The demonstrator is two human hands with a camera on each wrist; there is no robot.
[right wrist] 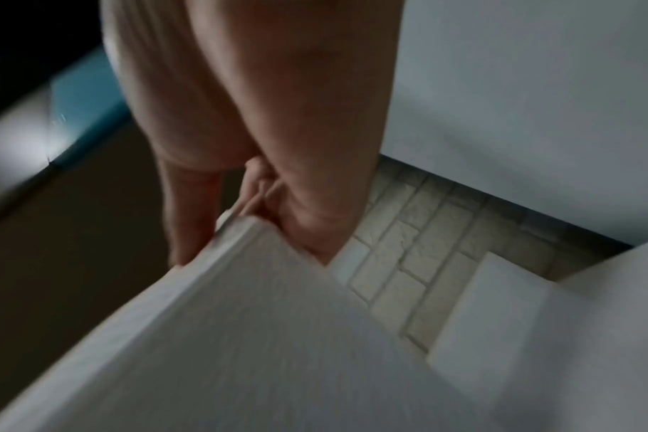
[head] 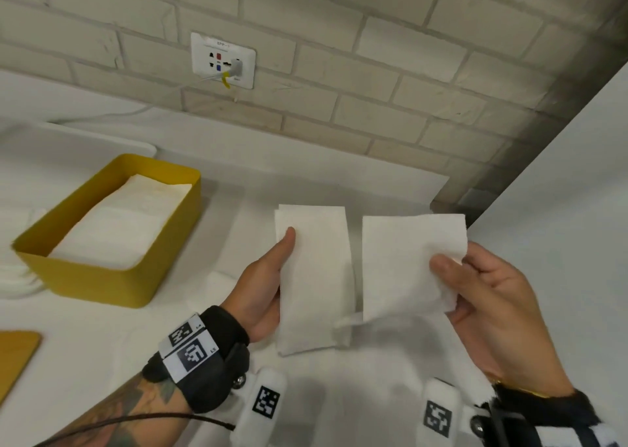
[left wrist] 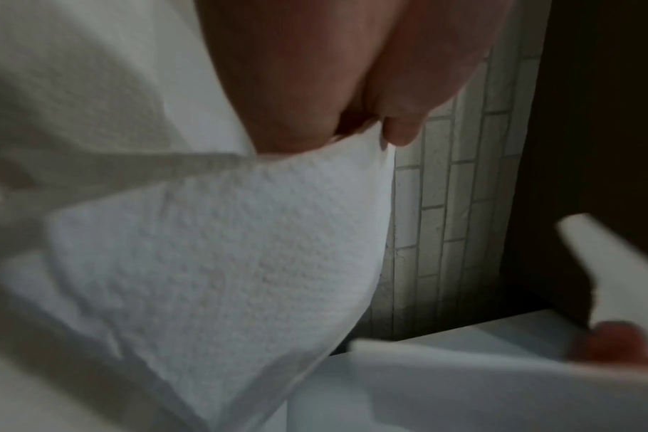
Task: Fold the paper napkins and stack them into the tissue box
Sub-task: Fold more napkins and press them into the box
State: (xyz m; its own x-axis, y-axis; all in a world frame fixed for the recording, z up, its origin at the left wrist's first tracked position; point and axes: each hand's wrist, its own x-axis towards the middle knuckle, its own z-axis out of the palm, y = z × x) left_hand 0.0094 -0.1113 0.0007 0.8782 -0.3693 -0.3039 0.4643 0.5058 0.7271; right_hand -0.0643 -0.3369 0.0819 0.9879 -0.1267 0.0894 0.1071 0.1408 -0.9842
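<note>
My left hand (head: 268, 283) pinches one folded napkin (head: 314, 276) by its long edge, thumb on top. My right hand (head: 489, 297) pinches a second napkin (head: 404, 263) at its near corner, fingers curled behind it. Both grips hold their napkins in the air to the right of the yellow tissue box (head: 112, 280), well apart from it. The box already holds a white stack (head: 125, 222) reaching close to its rim, so I judge the task well under way. What is left: finish these two and lay them onto that stack. More napkins may lie on the surface (head: 102, 344); I cannot tell.
</note>
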